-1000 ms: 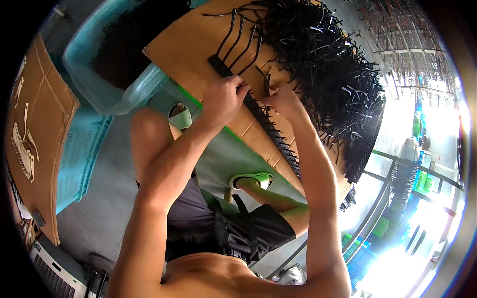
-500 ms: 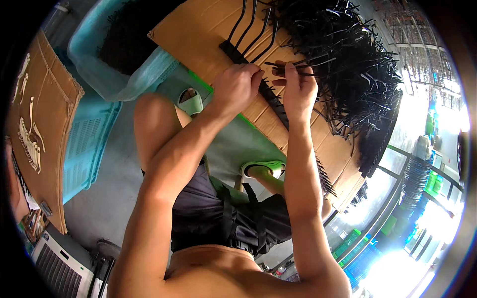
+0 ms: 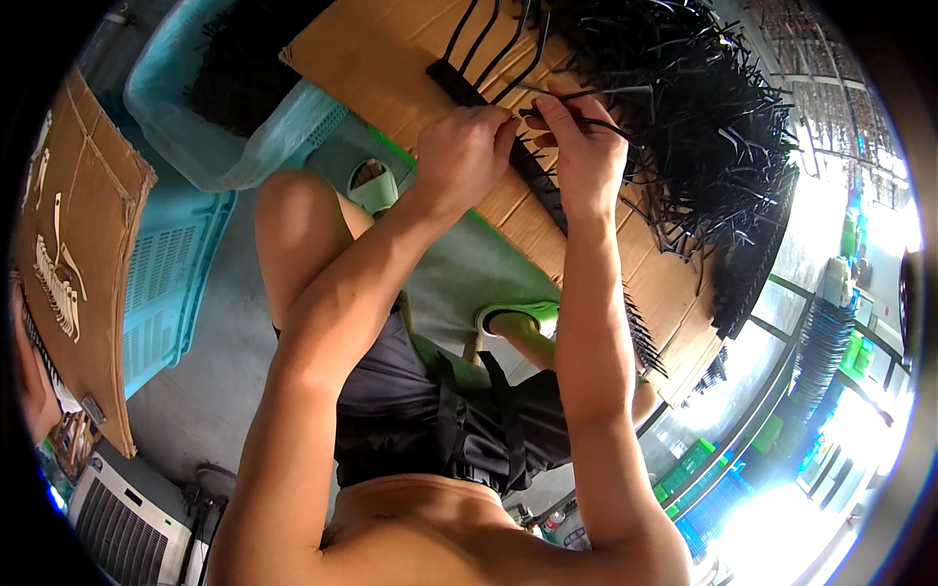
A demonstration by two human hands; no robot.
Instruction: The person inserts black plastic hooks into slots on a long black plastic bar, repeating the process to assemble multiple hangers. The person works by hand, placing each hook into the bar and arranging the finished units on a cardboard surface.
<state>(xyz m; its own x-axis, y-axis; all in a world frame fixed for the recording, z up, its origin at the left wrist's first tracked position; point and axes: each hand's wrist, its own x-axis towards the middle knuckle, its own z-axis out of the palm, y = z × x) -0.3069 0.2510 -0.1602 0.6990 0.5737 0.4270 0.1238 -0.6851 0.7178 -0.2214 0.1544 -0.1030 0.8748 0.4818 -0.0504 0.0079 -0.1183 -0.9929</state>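
A long black toothed bar [image 3: 540, 195] lies slantwise across the cardboard. Several curved black strips [image 3: 486, 44] stand out from its far end in a row. My left hand [image 3: 459, 161] is closed at the bar, thumb and fingers pinched together over it; the fingertips are partly hidden. Just right of it, my right hand [image 3: 588, 156] grips thin black strips [image 3: 625, 90] between thumb and fingers. One of their ends reaches toward my left fingertips. A big heap of loose black strips [image 3: 713, 146] lies beyond and to the right of my right hand.
Cardboard [image 3: 376, 49] covers the work surface. More toothed bars [image 3: 640, 337] lie near its right end. A blue-lined basket [image 3: 161, 107] with dark pieces stands at the left. Another cardboard sheet [image 3: 93, 195], with pale curved pieces, rests over a blue crate [image 3: 176, 283].
My right hand has turned slightly, and the strips in it have shifted, with one end now closer to my left fingertips. My left hand stays at the bar.
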